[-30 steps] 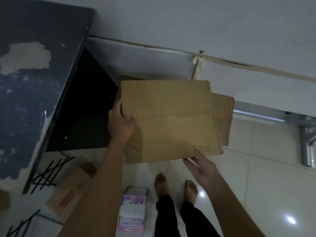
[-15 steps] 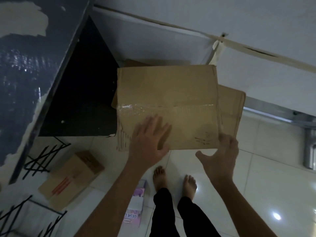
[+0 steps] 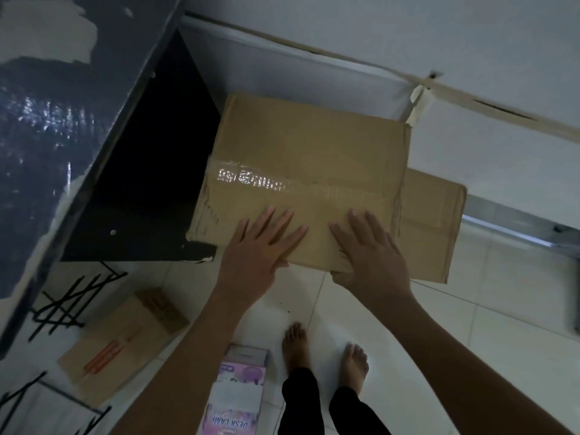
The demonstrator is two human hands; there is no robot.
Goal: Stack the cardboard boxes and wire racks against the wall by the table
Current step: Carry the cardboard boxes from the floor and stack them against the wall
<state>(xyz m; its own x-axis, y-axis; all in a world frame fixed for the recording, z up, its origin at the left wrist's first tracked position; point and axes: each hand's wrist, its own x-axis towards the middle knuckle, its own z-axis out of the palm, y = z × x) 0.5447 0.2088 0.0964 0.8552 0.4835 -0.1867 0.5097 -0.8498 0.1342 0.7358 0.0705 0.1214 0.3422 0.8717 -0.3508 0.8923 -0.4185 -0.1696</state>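
The left hand [image 3: 255,257] lies flat with its fingers straight and spread on the near edge of the top cardboard box [image 3: 301,180]; the right hand [image 3: 372,255] lies just beside it on the same edge, fingers likewise straight, its palm over the box's near right corner; neither hand curls round anything, and the two are close but not touching. The top box is closed, with a strip of shiny clear tape across its upper face; it rests on a second cardboard box [image 3: 431,227] that sticks out from under it on the right side; how far the lower one reaches beneath I cannot tell. Both stand against the white wall [image 3: 408,42], with the left side of the top box next to the dark side panel of the table [image 3: 62,127] (its top is dark and scuffed, with a pale patch at the far left corner). Below the hands, two bare feet [image 3: 326,350] stand on the pale tiled floor [image 3: 470,324]; a lamp box [image 3: 238,394] with pink and purple print lies just left of the feet; a smaller cardboard box [image 3: 122,343] lies on the floor further left, near the table's near edge; black wire racks [image 3: 67,306] lie beside it, one under the table edge and another at the lower left corner of the view.
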